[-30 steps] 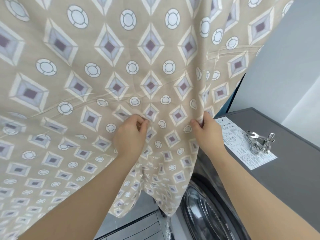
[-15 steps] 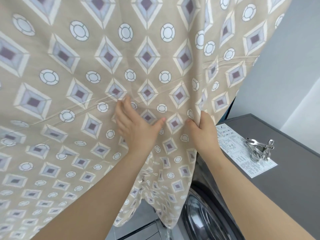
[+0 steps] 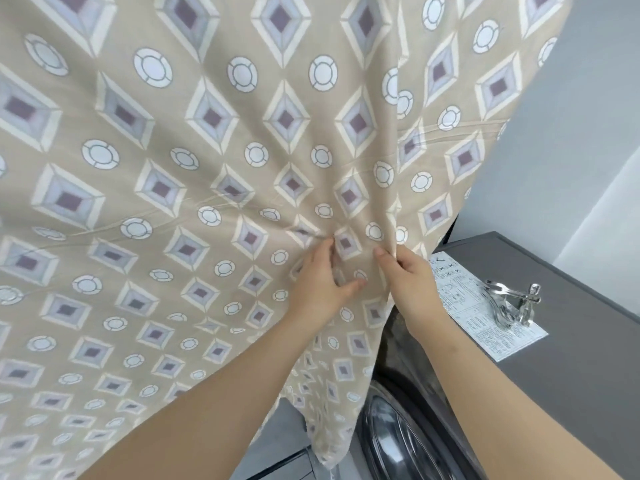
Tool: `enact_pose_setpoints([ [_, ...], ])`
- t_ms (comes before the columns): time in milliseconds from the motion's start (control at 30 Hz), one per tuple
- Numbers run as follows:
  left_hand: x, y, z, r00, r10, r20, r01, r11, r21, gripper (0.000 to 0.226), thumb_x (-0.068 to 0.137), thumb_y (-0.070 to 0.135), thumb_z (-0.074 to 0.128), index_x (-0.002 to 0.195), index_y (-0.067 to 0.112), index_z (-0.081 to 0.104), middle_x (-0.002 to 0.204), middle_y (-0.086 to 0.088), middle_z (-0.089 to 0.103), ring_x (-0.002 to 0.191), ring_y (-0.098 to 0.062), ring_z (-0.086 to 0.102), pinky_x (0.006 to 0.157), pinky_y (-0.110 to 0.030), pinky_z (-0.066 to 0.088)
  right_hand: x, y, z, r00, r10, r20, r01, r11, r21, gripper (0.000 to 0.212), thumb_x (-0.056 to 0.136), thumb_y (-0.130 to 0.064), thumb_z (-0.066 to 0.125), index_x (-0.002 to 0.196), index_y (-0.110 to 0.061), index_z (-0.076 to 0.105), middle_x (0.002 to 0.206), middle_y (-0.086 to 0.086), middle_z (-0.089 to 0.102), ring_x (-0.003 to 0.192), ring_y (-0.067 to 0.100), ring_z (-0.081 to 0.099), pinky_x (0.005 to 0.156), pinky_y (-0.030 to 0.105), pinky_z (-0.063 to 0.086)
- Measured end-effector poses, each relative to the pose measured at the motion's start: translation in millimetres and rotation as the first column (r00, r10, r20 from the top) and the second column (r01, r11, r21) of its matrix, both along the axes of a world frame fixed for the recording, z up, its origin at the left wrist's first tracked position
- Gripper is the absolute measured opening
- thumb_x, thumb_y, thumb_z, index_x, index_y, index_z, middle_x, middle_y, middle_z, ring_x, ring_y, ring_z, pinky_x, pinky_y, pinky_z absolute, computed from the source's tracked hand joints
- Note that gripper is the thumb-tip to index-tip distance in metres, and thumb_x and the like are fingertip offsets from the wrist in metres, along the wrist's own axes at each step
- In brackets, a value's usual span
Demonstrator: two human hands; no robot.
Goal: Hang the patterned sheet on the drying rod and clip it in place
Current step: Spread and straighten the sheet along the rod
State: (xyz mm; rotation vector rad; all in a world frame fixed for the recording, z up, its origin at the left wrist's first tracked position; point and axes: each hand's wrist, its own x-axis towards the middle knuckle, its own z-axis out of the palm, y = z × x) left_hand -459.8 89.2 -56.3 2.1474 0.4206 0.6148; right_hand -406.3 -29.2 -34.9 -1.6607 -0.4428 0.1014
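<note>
Because you likely want it hanging flat, your left hand [image 3: 322,285] and right hand [image 3: 412,289] each pinch the tan diamond-and-circle sheet [image 3: 173,168]; shiny metal clips [image 3: 512,303] lie close.

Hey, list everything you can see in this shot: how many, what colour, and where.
patterned sheet: one, beige with mauve diamonds and white circles, hanging across most of the view.
washing machine: one, dark grey, lower right, partly behind the sheet.
instruction label: one, white, on the machine's top.
metal clips: small pile, number unclear, silver, on the label.
wall: pale grey, right.
hands: two, bare; left hand and right hand both grip the sheet, centre.
</note>
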Motion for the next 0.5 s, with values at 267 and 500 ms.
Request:
enact_pose_setpoints([
  [267, 5.4, -4.0, -1.9, 0.996, 0.074, 0.056, -0.072, 0.996, -0.044, 0.023, 0.084, 0.015, 0.064, 0.072, 0.031, 0.053, 0.069, 0.016, 0.058, 0.069, -0.006, 0.057, 0.072, -0.025, 0.046, 6.1, -10.9, -1.6, 0.99, -0.069, 0.127, 0.08, 0.993, -0.09, 0.027, 0.09, -0.021, 0.055, 0.075, 0.0, 0.047, 0.061, -0.001, 0.042, 0.06, 0.013, 0.037, 0.058, 0.029, 0.032],
  [500, -0.4, -7.3, -3.1, 0.993, -0.079, 0.091, 0.085, 0.994, -0.068, 0.053, 0.07, 0.017, 0.08, 0.118, 0.012, 0.056, 0.105, 0.004, 0.059, 0.094, -0.007, 0.057, 0.086, -0.021, 0.047, 1.9, -10.9, 0.3, 0.999, 0.038, 0.03, -0.039, 0.999, 0.008, 0.027, 0.096, -0.013, 0.045, 0.071, -0.005, 0.038, 0.066, 0.002, 0.034, 0.058, 0.006, 0.034, 0.054, 0.017, 0.031],
])
